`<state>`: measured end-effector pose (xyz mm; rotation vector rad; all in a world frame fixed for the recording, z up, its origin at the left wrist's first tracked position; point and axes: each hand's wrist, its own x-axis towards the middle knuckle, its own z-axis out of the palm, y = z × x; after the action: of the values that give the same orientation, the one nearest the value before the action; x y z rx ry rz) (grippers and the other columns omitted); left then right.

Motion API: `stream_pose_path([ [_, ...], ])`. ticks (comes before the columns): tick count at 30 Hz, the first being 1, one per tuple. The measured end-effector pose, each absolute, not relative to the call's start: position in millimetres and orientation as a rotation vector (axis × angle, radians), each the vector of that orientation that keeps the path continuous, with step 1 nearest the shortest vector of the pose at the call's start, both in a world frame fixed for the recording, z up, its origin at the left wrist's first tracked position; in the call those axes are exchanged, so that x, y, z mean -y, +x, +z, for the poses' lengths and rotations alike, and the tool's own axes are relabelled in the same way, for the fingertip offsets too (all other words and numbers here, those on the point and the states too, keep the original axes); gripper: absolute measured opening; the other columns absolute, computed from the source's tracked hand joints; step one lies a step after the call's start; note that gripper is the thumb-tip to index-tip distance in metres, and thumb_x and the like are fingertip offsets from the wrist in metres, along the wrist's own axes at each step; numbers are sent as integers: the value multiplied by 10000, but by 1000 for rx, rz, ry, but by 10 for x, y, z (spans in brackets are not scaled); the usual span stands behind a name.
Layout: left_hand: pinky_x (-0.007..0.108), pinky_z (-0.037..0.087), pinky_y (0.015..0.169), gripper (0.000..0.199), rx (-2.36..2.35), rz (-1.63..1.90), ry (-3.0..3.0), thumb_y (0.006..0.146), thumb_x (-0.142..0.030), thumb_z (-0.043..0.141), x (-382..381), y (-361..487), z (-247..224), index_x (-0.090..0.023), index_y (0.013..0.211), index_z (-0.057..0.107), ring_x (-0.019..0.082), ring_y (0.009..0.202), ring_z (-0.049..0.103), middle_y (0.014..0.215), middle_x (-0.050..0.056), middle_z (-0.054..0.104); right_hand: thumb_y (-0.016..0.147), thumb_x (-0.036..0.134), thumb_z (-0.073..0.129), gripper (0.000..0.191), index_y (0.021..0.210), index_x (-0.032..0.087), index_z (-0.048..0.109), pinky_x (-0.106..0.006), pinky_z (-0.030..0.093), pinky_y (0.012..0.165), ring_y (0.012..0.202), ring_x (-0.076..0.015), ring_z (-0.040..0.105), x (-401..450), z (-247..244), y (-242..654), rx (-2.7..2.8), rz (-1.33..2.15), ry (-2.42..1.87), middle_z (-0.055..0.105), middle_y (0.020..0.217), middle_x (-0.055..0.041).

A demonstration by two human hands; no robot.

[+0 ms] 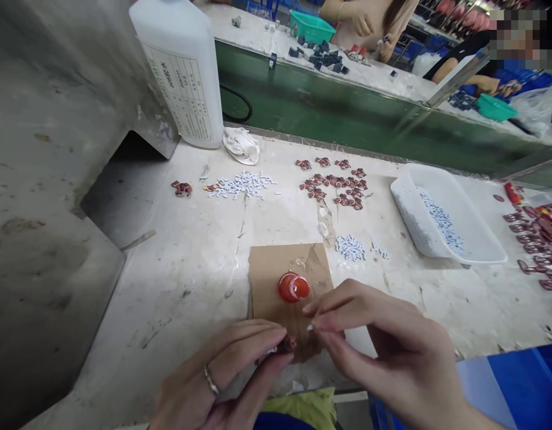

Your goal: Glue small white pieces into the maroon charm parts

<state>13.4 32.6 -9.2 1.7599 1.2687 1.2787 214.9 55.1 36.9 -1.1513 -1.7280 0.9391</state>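
A pale, scuffed table (pixel 199 257) spreads under a green partition (pixel 302 101) along its far edge; beyond that, other people work at another bench. A grey metal housing (pixel 43 239) bounds the left side, and a broad strip of tabletop runs between it and a cardboard sheet (pixel 267 263). On the right, the near edge slants past the right wrist, with blue material below.

The left hand (pixel 226 376) pinches a brown figure (pixel 287 343) just over the cardboard's near part. The right hand (pixel 387 340), well beside it, grips a tiny white piece (pixel 310 328) between its fingertips. A red pot (pixel 288 288) stands on the cardboard just beyond both hands. Farther off lie a cluster of brown figures (pixel 342 182), a heap of pale bits (pixel 351 248) and a white tub (pixel 403 221) of similar bits.

The tall bottle (pixel 181 71) carries a white label (pixel 179 89) with green handwriting and rows of dark print, too small to read surely.
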Motion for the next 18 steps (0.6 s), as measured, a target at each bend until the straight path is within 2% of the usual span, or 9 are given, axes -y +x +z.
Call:
stream_pose_path([
  [5,97,633,808,179,-1274,1221,1826,934,-211,702,-309,108,-63,-302,1087,715,64,806,770,1030,-103,788,883,9,690,226,957,211,763,-266,641,721,825,-161,758,-516,360,2072,1665,1052,-1076,796,883,-34],
  [9,108,647,798,184,-1313,1258,1770,913,-208,735,-290,127,-68,-307,1067,723,70,802,770,1020,-110,787,885,37,697,186,943,199,768,-257,639,695,800,-157,759,-518,345,2056,1635,1071,-1082,790,868,-40],
  [15,127,653,815,252,-1270,1239,1785,889,-167,753,-262,169,-75,-300,1101,722,79,845,773,1055,-98,787,883,43,700,190,938,216,760,-255,638,704,806,-156,760,-517,359,2043,1641,1087,-1090,795,885,-31],
  [18,116,624,816,195,-1339,1263,1778,914,-215,735,-273,88,-54,-312,1083,723,61,852,757,1043,-112,776,895,40,692,219,954,238,763,-270,644,760,868,-169,766,-516,414,2091,1650,1053,-1135,798,908,-24],
])
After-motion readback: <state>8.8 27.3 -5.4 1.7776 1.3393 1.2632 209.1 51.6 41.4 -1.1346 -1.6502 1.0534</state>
